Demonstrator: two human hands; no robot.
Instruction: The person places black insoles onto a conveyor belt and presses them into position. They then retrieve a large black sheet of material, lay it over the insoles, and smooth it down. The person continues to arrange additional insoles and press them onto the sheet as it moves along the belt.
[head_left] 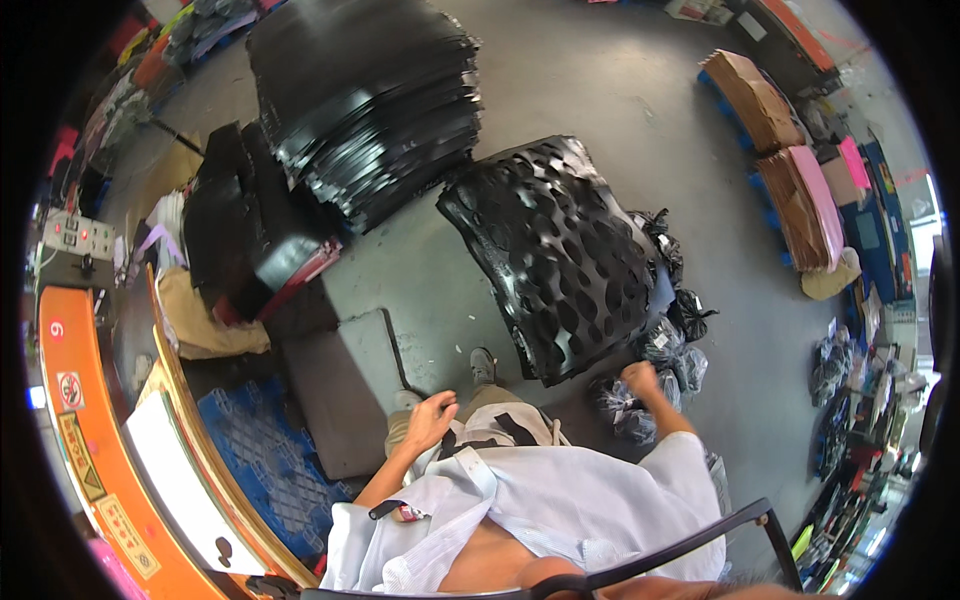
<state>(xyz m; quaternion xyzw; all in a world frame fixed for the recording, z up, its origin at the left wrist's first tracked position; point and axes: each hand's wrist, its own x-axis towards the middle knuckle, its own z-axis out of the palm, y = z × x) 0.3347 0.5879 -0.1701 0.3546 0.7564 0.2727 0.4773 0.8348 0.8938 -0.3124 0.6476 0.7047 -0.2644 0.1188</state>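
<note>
Punched black sheets (560,260) lie piled at one o'clock from the person, probably heavy together, floppy and slick singly; the near edge looks the best hold. The left hand (432,420) is loosely bent, nothing visible in it; the right hand (641,380) curls beside dark bags (662,343), its grip impossible to tell. Grey floor (600,75) surrounds the pile; a blue pallet (262,460) sits at nine.

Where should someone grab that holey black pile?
Probably by the near left corner of the pile, coming from the near left: bare floor shows along its left edge, while bags crowd its right side.
</note>
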